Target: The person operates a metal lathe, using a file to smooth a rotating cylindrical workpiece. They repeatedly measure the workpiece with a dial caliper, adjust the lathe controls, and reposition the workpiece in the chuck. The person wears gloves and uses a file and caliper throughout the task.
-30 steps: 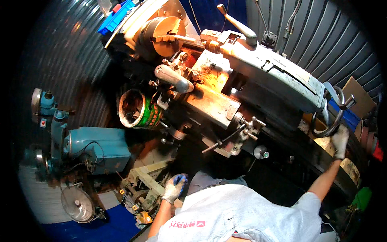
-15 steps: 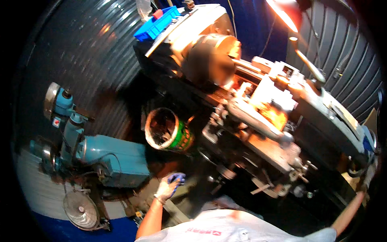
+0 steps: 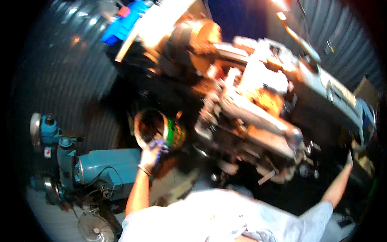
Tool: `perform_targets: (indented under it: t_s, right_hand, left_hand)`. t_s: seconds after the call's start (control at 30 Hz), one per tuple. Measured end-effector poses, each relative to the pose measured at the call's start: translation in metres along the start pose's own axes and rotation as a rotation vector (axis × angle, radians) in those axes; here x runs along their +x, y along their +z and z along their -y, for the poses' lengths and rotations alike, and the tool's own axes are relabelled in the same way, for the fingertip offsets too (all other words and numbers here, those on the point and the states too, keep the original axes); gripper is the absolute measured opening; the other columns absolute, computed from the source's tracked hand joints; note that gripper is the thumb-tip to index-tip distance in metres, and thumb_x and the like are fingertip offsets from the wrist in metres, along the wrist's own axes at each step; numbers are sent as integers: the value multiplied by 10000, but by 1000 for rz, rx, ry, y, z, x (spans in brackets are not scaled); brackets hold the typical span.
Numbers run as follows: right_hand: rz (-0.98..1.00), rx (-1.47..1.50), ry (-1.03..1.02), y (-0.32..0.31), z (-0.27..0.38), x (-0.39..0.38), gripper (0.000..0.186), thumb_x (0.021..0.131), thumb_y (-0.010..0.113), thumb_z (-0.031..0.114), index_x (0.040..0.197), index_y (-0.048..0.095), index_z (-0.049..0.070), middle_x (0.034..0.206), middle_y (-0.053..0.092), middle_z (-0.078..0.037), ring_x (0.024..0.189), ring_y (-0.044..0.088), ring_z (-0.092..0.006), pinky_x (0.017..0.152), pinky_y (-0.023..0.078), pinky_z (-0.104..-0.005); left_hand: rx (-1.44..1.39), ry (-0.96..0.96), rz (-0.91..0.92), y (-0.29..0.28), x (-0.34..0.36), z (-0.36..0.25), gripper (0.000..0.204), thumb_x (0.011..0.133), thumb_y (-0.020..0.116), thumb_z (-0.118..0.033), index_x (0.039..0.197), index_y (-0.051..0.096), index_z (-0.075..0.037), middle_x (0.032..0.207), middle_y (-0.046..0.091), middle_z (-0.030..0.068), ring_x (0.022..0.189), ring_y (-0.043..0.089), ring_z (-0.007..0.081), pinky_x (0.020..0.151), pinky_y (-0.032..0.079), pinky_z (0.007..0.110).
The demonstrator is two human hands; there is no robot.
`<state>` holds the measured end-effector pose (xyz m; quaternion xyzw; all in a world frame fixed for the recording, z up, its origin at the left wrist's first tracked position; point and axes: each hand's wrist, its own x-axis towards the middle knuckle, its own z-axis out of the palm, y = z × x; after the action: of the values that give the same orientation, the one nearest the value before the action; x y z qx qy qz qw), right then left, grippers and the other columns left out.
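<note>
My left hand, in a white glove with a blue-purple palm, is in front of the near rim of a round green bucket. Dark scraps lie inside the bucket. From this view I cannot tell whether the hand touches the rim, and blur hides how the fingers are bent. Far to the right, my right hand is stretched out beside the tailstock end of a metal lathe. It is small and smeared, so its fingers do not show clearly.
The lathe's round chuck is at the upper middle, with a blue crate behind it. A lit lamp hangs over the bed. On the left stand a teal machine and a round fan. Corrugated wall runs behind.
The view has turned and shifted. My left hand has moved up and forward, from below the bucket to its near rim. My right arm remains stretched toward the lathe's right end.
</note>
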<state>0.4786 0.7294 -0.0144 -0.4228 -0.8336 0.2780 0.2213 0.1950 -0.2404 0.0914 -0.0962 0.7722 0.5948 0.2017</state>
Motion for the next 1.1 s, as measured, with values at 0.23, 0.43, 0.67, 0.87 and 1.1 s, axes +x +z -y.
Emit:
perform_targets:
  t_s: [0.23,0.43,0.67,0.87,1.1]
  right_hand:
    - [41,169,26,2,-5,41,487,985,558,330,1366,514,30,1351,554,-185,1225,546,-345,1070,407,-471]
    - [59,439,58,-17,-22,58,508,1008,533,346,1401,488,28,1394,533,-184,1254,532,-338,1095,394,-471]
    - [71,924,73,-63,-13,45,533,1034,503,364,1443,457,25,1443,509,-183,1287,516,-330,1123,380,-471]
    - [461,2061,143,-37,-74,-33,439,1025,524,274,1365,520,-3,1392,550,-178,1297,486,-318,1124,346,-510]
    - [348,1521,313,31,-141,-99,433,1054,423,264,1438,479,73,1481,492,-134,1359,456,-279,1158,351,-410]
  left_hand:
    - [66,-246,-158,66,-46,29,282,1010,603,-232,1144,669,8,894,682,45,755,646,116,674,517,241]
    - [-90,-353,-163,89,-62,96,229,995,620,-159,1132,659,21,922,675,82,795,665,180,747,598,337]
    - [331,-244,-89,138,-36,58,230,970,662,-177,1143,679,-25,917,685,21,769,642,116,717,557,277]
    - [666,310,-194,143,44,13,560,862,776,-202,1348,550,-38,1147,662,88,949,633,186,839,529,325]
    - [716,68,162,133,169,20,777,722,847,-139,1397,473,-41,1132,670,104,1047,641,217,871,537,350]
